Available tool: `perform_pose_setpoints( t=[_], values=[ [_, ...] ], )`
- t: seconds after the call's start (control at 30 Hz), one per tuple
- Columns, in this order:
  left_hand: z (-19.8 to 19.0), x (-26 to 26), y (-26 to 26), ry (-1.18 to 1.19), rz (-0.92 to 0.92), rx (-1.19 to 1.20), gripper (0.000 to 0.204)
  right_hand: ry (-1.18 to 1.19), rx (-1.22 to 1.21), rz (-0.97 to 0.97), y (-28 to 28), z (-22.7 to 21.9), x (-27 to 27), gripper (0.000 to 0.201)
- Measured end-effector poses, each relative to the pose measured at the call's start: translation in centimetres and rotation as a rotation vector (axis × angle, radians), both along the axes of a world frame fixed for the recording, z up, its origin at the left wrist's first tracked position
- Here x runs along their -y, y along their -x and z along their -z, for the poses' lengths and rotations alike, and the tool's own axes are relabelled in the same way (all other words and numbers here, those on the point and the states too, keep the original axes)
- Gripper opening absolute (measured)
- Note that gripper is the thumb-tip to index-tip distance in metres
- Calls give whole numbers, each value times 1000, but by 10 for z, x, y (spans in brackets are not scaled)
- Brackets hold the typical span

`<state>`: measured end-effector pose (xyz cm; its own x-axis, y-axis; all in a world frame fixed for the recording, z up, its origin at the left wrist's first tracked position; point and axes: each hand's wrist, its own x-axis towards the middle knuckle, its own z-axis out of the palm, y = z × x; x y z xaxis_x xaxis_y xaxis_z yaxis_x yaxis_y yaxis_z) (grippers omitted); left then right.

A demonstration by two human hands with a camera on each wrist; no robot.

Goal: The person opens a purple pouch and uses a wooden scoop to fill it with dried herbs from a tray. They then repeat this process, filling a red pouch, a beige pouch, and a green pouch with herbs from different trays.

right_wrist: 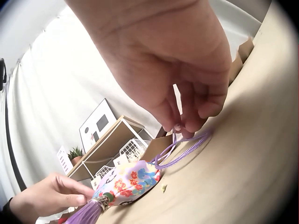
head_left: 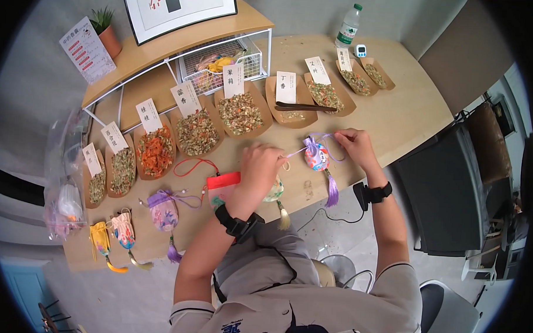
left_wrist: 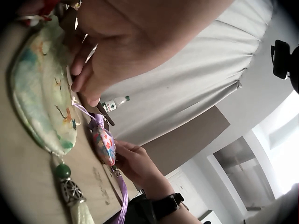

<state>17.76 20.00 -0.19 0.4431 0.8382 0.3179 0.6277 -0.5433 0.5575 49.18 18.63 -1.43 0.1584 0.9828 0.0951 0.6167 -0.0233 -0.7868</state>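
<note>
A small floral pouch (head_left: 317, 159) with a purple neck and purple tassel (head_left: 332, 191) lies near the table's front edge. To its right, my right hand (head_left: 356, 147) pinches the purple cord (right_wrist: 182, 151) between thumb and fingertips. On the other side, my left hand (head_left: 263, 171) pinches the cord's other end, which runs taut to the pouch neck. Under and beside the left hand lie a pale green pouch (left_wrist: 44, 93) with a green bead (left_wrist: 62, 171) and a red-topped pouch (head_left: 222, 182), both partly covered in the head view.
Paper trays of dried herbs with labels stand in an arc behind the hands, one tray (head_left: 297, 122) bearing dark tongs (head_left: 304, 108). Purple (head_left: 163, 212), white (head_left: 123, 229) and yellow pouches (head_left: 100, 239) lie at left. A shelf (head_left: 183, 40) and bottle (head_left: 349, 27) stand behind.
</note>
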Motion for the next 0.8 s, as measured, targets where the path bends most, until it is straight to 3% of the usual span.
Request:
perform_pose_setpoints(
  t=[0.17,0.33,0.53,0.63,0.8],
  values=[
    [6,9,17,-45,-16,219,32,-46,12,50,3,-6,11,24],
    [-4,57,87,-34,-198,153,38,-178,171,128,-14,0,24,21],
    [6,105,117,-31,-301,145,50,-329,48,183,2,-2,57,18],
    [6,114,108,-10,-318,129,58,-323,32,41,47,-42,65,19],
    [31,116,94,-90,-376,104,59,-79,189,-449,157,-99,46,21]
  ],
)
